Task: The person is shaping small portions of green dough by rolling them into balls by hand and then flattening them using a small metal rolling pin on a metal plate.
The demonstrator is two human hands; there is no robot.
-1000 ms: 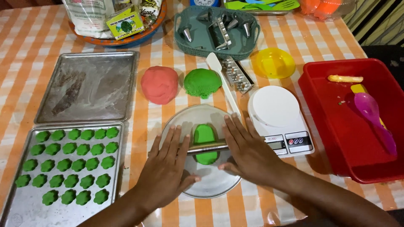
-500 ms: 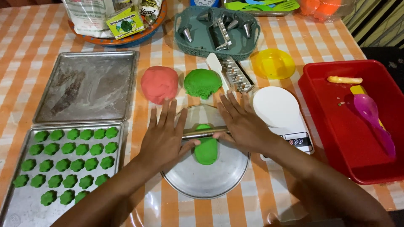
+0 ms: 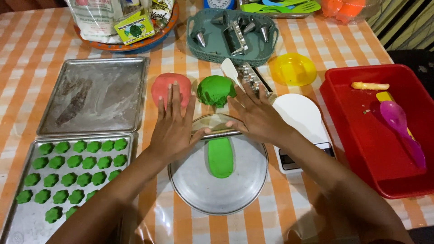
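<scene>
Green dough (image 3: 220, 157) lies flattened just below both hands (image 3: 217, 124) pressing a metal roller (image 3: 220, 133).

Left hand (image 3: 173, 129) and right hand (image 3: 258, 118) press a metal rolling pin (image 3: 220, 134) on green dough (image 3: 220, 156).

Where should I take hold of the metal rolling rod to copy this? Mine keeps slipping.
Take the metal rolling rod at its two ends, from above, palms flat. It lies crosswise over the green dough strip on the round metal plate, so only the ends are free; the left hand and right hand press there now.
</scene>
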